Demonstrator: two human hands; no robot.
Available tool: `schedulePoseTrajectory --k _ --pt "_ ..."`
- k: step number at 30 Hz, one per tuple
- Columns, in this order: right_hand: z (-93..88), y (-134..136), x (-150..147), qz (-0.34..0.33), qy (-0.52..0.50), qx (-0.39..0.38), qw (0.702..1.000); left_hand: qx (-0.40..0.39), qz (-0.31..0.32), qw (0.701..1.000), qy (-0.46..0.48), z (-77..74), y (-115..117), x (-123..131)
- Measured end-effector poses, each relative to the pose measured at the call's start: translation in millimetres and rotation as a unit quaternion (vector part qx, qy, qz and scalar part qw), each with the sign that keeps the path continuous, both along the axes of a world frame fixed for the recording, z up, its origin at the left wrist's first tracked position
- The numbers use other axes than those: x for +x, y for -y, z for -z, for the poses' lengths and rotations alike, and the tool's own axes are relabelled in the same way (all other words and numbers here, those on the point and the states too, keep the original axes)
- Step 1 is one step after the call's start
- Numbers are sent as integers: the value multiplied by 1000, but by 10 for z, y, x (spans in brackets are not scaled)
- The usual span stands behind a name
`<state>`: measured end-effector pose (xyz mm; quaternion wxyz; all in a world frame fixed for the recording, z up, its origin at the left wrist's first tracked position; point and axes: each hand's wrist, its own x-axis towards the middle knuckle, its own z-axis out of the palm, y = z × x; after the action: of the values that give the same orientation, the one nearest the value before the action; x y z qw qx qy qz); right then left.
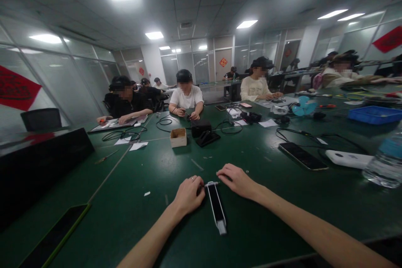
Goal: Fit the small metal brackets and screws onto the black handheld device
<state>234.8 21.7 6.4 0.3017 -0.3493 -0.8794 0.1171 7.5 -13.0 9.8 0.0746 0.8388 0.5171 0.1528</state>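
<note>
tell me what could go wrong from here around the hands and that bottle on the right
The slim black-and-white device lies on the green table between the left hand and the right hand, so a stray nudge might slide or turn it.

The clear water bottle stands close to a white gadget, with a smartphone nearby; if it tipped and leaked, both could get wet. Its top is out of view.

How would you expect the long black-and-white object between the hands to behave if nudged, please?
The long black-and-white object looks stiff, as its edges run straight. Lying flat on the green table, it would probably slide or swivel rather than roll. Being slim beside the left hand, it may be fairly light.
</note>
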Motion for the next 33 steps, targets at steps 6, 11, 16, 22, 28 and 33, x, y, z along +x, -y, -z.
schedulePoseTrajectory --k 6,11,16,22,28,33 --pt "105 3 -57 10 23 -58 998 -1 -12 1000 -6 0 4 4" --pt "67 43 -79 -13 31 -66 997 -2 -12 1000 -7 -6 9 6" --pt "32 70 -87 -29 35 -56 997 -4 -16 1000 -12 -9 8 12" --pt "49 36 -50 -38 25 -63 997 1 -10 1000 -4 -5 13 2" --pt "49 26 -47 -39 26 -86 995 9 -4 1000 -1 21 7 -18" --pt "46 42 -58 -41 21 -105 993 14 1 1000 3 42 -3 -24"
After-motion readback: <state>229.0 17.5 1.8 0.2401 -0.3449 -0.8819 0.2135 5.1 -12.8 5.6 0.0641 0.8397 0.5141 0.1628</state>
